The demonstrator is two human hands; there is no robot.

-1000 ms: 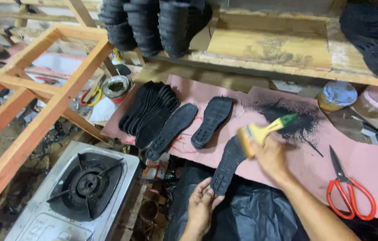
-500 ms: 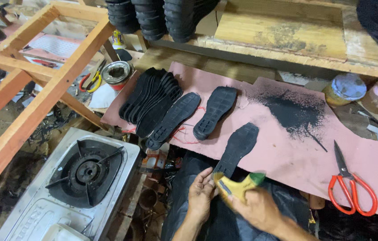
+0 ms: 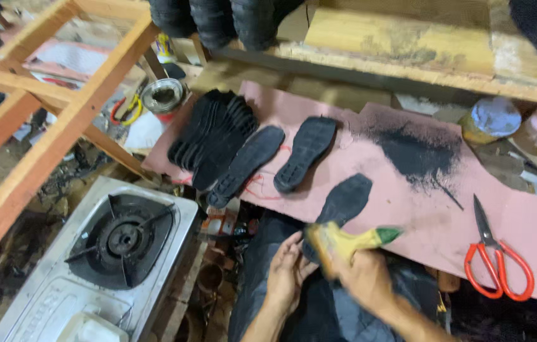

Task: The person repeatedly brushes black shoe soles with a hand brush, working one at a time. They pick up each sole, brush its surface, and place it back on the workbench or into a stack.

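the right hand (image 3: 363, 278) gripped a yellow-handled brush (image 3: 351, 244) over the near end of a black sole (image 3: 342, 204), which the left hand (image 3: 287, 272) steadied from the side. two more soles (image 3: 281, 158) and a fanned stack (image 3: 208, 136) lay on the pink sheet (image 3: 408, 209); red scissors (image 3: 496, 259) rested to the right, a gas stove (image 3: 119, 244) to the left.

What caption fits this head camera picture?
Right hand holds a yellow brush beside the left hand at a black shoe sole.
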